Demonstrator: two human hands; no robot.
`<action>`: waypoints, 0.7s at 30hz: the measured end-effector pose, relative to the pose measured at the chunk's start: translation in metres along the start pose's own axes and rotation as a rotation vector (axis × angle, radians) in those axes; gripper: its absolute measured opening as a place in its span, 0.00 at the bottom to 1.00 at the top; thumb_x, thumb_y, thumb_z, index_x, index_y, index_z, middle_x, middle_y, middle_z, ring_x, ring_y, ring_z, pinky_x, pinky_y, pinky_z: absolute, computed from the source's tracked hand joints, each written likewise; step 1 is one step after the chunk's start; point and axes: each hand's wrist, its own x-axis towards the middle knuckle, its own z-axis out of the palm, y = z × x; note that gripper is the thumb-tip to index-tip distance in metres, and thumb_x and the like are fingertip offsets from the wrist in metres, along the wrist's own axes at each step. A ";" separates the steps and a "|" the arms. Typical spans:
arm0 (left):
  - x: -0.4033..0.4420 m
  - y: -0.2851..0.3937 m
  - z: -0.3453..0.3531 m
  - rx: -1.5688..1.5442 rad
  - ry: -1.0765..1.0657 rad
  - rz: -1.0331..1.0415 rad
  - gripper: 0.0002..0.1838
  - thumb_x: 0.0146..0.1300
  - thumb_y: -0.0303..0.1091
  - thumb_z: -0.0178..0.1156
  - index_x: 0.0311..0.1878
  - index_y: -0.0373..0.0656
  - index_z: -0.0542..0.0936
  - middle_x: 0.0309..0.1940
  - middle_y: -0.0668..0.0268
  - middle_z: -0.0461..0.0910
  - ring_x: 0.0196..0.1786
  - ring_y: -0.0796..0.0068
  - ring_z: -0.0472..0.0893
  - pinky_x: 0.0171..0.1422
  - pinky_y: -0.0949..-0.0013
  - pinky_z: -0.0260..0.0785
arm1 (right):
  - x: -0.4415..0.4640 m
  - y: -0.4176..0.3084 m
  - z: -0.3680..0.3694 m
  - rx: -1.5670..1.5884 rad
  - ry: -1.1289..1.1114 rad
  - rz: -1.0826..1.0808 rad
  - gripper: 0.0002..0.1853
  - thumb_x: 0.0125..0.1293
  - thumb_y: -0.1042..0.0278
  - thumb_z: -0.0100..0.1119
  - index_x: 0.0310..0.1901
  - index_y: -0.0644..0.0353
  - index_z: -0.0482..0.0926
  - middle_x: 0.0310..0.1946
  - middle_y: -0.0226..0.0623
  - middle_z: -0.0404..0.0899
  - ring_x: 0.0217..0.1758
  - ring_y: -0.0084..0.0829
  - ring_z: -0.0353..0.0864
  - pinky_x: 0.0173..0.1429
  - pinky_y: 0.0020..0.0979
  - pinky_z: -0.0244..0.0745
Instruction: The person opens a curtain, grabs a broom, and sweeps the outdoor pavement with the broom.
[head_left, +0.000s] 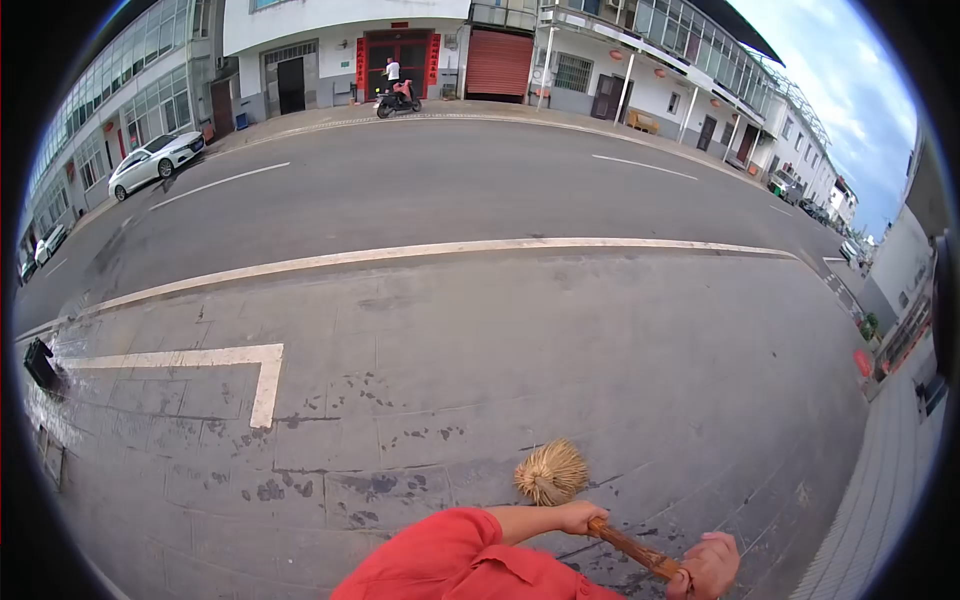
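While the left hand (580, 517) and right hand (708, 566) hold the broom (552, 472), its bristles (556, 475) sit just beyond the left hand.
Left fingers wrap the wooden handle (638, 550) nearer the bristles; right fingers curl round its upper end. Dark container (40, 364) at far left, beside wet ground (62, 405); contents cannot be told. Paving (650, 350) extends ahead to a pale edge line (430, 252), road (420, 185) beyond.

The lower edge of my view cuts off my red shirt (470, 560) and the arm behind my right hand (710, 565). My left hand (580, 516) hides the stretch of wooden handle (637, 550) nearest the bristles (552, 472). Across the road (450, 180), marks on the red strips (432, 60) are too small to read.
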 end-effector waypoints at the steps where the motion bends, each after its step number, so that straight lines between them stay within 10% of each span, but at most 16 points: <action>1: 0.005 0.001 -0.007 -0.019 0.028 -0.014 0.16 0.56 0.43 0.68 0.36 0.45 0.74 0.27 0.54 0.79 0.37 0.44 0.79 0.37 0.51 0.68 | 0.008 0.016 0.007 0.058 0.006 -0.002 0.09 0.63 0.69 0.49 0.28 0.63 0.73 0.23 0.41 0.74 0.25 0.42 0.76 0.39 0.46 0.80; 8: -0.085 0.004 -0.078 0.015 0.162 -0.497 0.16 0.58 0.47 0.66 0.38 0.48 0.75 0.28 0.57 0.81 0.36 0.47 0.81 0.38 0.51 0.70 | 0.016 0.130 0.087 0.476 0.144 0.152 0.10 0.59 0.70 0.48 0.22 0.61 0.70 0.20 0.37 0.75 0.24 0.35 0.76 0.38 0.38 0.74; 12: -0.217 -0.085 -0.102 0.275 -0.037 -0.892 0.17 0.54 0.49 0.67 0.44 0.53 0.80 0.36 0.58 0.83 0.44 0.53 0.82 0.47 0.53 0.74 | -0.029 0.120 0.204 0.679 -0.265 0.537 0.05 0.59 0.71 0.57 0.29 0.63 0.79 0.18 0.37 0.76 0.23 0.34 0.79 0.35 0.32 0.75; 13: -0.247 -0.101 -0.108 0.300 -0.083 -0.906 0.18 0.54 0.50 0.67 0.44 0.53 0.80 0.36 0.58 0.84 0.44 0.53 0.82 0.47 0.53 0.74 | -0.033 0.112 0.219 0.759 -0.457 0.703 0.06 0.62 0.71 0.58 0.32 0.64 0.80 0.19 0.37 0.77 0.23 0.32 0.79 0.33 0.29 0.74; 21: -0.128 -0.042 -0.219 0.323 -0.056 -0.643 0.20 0.56 0.58 0.61 0.39 0.53 0.82 0.29 0.54 0.82 0.37 0.47 0.81 0.40 0.48 0.73 | 0.011 0.206 0.203 0.534 0.042 1.013 0.11 0.71 0.69 0.49 0.30 0.64 0.72 0.27 0.31 0.72 0.25 0.20 0.71 0.28 0.25 0.70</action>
